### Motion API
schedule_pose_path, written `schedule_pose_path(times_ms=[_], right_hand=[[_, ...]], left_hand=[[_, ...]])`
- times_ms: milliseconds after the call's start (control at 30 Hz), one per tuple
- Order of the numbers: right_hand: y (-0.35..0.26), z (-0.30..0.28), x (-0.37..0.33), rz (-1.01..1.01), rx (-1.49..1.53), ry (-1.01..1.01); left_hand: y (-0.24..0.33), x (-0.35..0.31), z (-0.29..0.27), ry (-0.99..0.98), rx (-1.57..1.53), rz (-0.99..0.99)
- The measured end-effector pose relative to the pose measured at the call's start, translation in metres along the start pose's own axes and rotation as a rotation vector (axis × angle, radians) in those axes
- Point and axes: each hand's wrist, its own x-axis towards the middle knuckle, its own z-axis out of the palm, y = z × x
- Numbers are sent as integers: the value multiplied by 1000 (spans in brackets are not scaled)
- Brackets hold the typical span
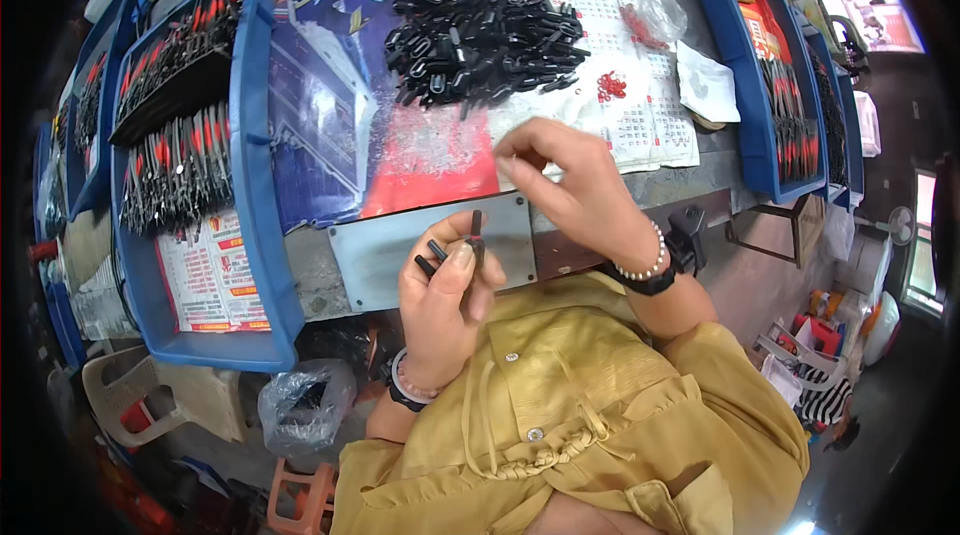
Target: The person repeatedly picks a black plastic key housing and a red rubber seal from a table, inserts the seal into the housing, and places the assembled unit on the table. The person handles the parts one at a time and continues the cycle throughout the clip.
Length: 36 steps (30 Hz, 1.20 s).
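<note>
Left hand holds a small black part upright; right hand hovers just above and to its right.

The left hand (445,300) is closed around a few small black parts (476,227), one standing nearly upright above the thumb with its long axis pointing away from the person, toward the surface (420,245). The right hand (570,185) is just beyond and to the right of that tip, apart from it, fingers pinched narrow; whether they grip anything I cannot tell. The right hand is the nearer one to the pile of black parts (485,35), which lies well beyond both hands, with small red rings (611,86) to the right of the pile.
</note>
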Motion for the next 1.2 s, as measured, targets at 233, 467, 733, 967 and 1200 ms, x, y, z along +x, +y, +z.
schedule_pose_path(times_ms=[233, 467, 733, 967, 1200], right_hand=[[14, 24, 47, -360, -767, 30], [19, 21, 70, -603, -915, -81], [21, 8, 64, -291, -217, -48], [15, -15, 23, 290, 954, -44], [18, -23, -18, 542, 1213, -106]], left_hand=[[11, -9, -8, 74, 169, 87], [14, -9, -11, 74, 188, 65], [11, -1, -23, -74, -266, -172], [7, 2, -11, -120, -216, -142], [-5, 10, 12, -113, -21, -118]])
